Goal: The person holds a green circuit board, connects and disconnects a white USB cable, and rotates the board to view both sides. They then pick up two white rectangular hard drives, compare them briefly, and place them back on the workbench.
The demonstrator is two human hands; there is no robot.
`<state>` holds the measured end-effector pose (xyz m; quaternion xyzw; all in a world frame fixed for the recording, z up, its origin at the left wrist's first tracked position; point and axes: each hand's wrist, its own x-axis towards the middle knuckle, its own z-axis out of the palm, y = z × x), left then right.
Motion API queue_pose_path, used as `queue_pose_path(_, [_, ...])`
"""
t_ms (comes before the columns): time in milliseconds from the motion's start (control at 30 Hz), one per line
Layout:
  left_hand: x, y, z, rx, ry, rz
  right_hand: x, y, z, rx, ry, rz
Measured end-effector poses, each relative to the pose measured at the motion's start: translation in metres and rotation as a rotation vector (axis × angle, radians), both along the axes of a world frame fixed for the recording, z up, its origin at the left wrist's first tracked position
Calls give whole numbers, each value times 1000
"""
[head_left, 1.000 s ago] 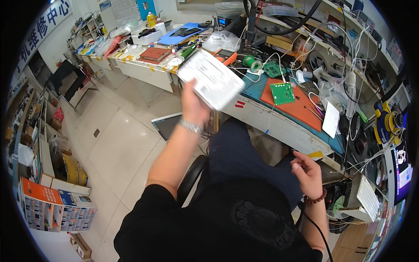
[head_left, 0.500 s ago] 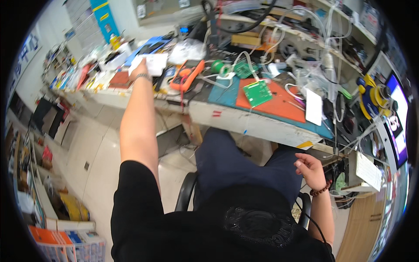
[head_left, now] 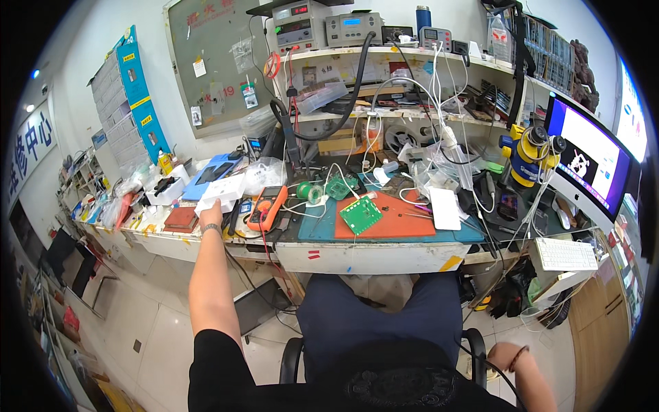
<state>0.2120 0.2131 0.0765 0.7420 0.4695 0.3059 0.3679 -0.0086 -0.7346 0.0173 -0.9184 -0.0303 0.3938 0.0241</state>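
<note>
My left arm reaches out over the bench, and my left hand [head_left: 211,214] is closed on the near edge of a white box [head_left: 226,187]. A clear plastic bag [head_left: 265,174] lies just right of the box, and an orange multimeter [head_left: 267,208] is close to my wrist. Low beside the chair armrest hangs my right hand [head_left: 506,356], away from the bench, its fingers smeared by motion. A green circuit board [head_left: 360,215] rests on an orange mat [head_left: 405,220] in front of me.
A spool of green wire [head_left: 310,192] sits behind the mat. Loose cables hang from the shelf [head_left: 384,49] with instruments. At right stand a blue and yellow microscope head [head_left: 527,156], a monitor [head_left: 587,165] and a white keyboard [head_left: 564,255]. A brown-red block [head_left: 180,220] lies left.
The view has tilted upward, showing the shelves and monitor. My left hand stays at the white box. My right hand has dropped from beside my thigh to beside the armrest.
</note>
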Motion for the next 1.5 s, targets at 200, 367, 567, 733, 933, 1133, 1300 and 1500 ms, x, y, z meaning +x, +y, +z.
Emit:
queue_pose_path(200, [-40,-130,-26,217,-596,-238,-31,67,-11,852,-189,-354])
queue_pose_path(367, [-82,-286,-34,398,-549,-698,9,137,-25,1320,-416,-283])
queue_pose_path(567, [-73,-387,-12,736,-310,-892,103,160,14,1999,-845,-888])
queue_pose_path(733, [-35,-413,-1,809,-163,-930,162,118,66,2187,-1072,-971])
queue_pose_path(933, [-14,-414,2,712,-59,-1003,190,100,82,2267,-997,-946])
queue_pose_path(1133, [-23,-418,3,808,-175,-973,201,161,56,1979,-673,-688])
queue_pose_path(1300, [-41,-433,7,990,-526,-976,187,240,52,1533,-669,-267])
queue_pose_path(1500, [-61,-459,22,1087,-815,-1131,172,303,91,1412,-926,141])
